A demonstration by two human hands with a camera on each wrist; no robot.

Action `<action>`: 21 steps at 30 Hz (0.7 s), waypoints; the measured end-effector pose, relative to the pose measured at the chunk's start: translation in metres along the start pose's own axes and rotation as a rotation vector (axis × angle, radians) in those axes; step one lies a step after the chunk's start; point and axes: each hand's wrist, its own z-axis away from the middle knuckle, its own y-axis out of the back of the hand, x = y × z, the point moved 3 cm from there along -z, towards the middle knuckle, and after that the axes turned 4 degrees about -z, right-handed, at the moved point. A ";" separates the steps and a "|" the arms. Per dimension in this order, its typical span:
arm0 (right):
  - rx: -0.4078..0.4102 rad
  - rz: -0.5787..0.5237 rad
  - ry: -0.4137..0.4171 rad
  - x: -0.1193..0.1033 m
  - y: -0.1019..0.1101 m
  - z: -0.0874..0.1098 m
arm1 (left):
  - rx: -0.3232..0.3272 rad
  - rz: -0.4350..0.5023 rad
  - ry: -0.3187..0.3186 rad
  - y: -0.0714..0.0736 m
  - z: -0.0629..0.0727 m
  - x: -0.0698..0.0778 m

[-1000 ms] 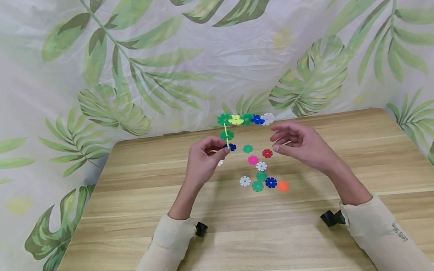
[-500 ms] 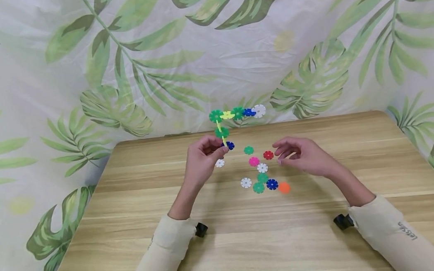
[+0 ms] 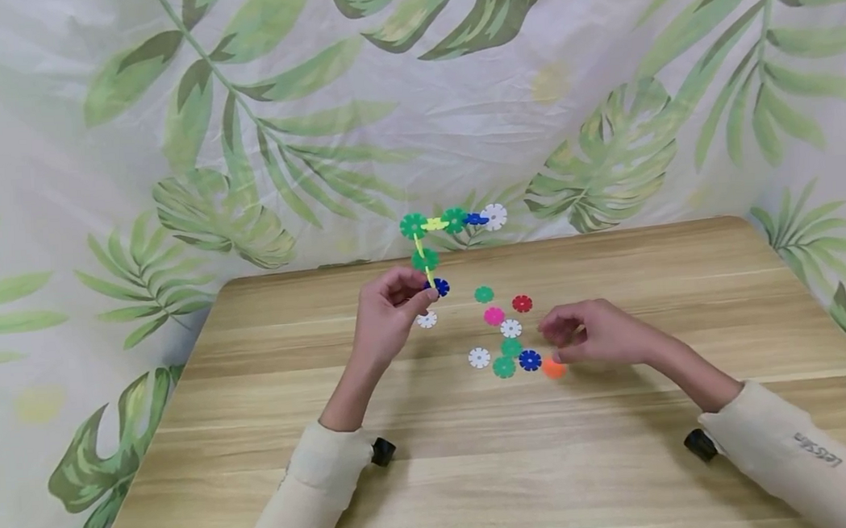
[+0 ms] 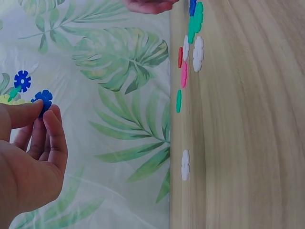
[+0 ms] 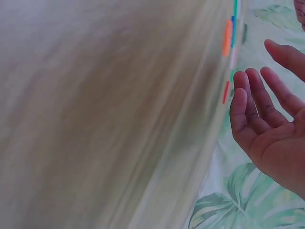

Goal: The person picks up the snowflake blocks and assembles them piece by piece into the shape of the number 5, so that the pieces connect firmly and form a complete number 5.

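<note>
My left hand holds up a chain of linked, notched plastic discs, pinching a blue disc at its lower end between thumb and fingers. From there the chain climbs through a green disc to a corner green disc. It then runs right through a yellow disc, another green one and a blue one to a white disc. Above the table's right part hovers my right hand, its fingers loosely bent and nothing in them. Its thumb overlaps the orange disc in the head view.
Loose discs lie on the wooden table between the hands: a red disc, a pink disc, a blue disc, several green and white ones. A leaf-patterned cloth hangs behind the table's far edge.
My right hand has come down and nearer to me, from beside the chain's white end to near the orange disc. The chain in my left hand has shifted slightly left.
</note>
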 end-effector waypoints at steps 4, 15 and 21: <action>-0.030 0.028 -0.016 0.004 -0.005 0.002 | -0.008 -0.008 -0.010 0.001 0.001 0.000; -0.052 0.092 0.035 0.007 -0.014 0.000 | -0.004 0.018 -0.004 -0.002 0.002 -0.001; -0.045 0.114 0.033 0.007 -0.016 0.001 | -0.011 0.016 -0.009 -0.004 0.002 -0.001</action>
